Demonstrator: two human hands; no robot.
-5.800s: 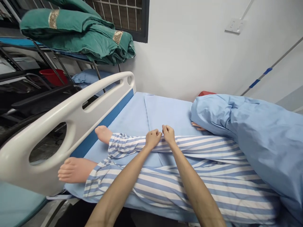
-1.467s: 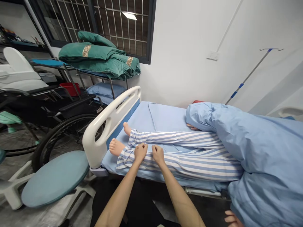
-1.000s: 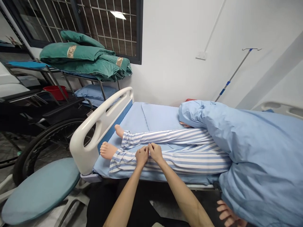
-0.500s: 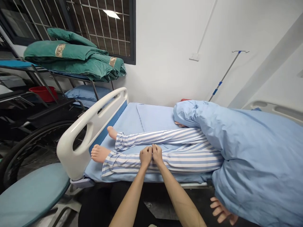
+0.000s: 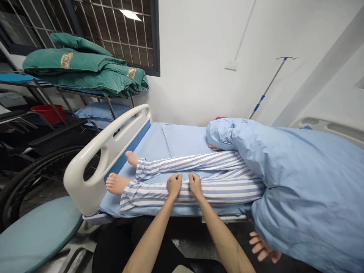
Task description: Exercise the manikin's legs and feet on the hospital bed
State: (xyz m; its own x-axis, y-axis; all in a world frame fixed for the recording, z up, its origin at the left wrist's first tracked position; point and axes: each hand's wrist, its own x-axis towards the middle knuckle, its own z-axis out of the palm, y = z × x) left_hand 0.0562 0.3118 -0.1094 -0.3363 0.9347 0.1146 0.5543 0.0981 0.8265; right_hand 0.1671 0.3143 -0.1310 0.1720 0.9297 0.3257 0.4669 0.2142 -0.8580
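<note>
A figure lies on the bed in blue-and-white striped pyjama trousers, its bare near foot [image 5: 116, 183] and far foot [image 5: 131, 158] towards the left. My left hand [image 5: 174, 185] and my right hand [image 5: 195, 185] are both closed on the cloth of the near trouser leg [image 5: 153, 197], a little apart. A light blue quilt [image 5: 301, 178] covers the upper body. A hand [image 5: 214, 147] shows under its far edge, and another hand [image 5: 263, 246], not mine, hangs below it beside the bed.
A white bed rail [image 5: 96, 167] stands left of the feet. Beyond it are a wheelchair wheel [image 5: 36, 178] and a round teal stool seat [image 5: 34, 231]. Green bedding [image 5: 74, 64] lies on a metal rack by the barred window. An IV pole [image 5: 269, 85] stands behind the bed.
My hands have drawn apart along the near trouser leg, the right one moving towards the quilt. The view has turned slightly, shifting the bed left in the picture.
</note>
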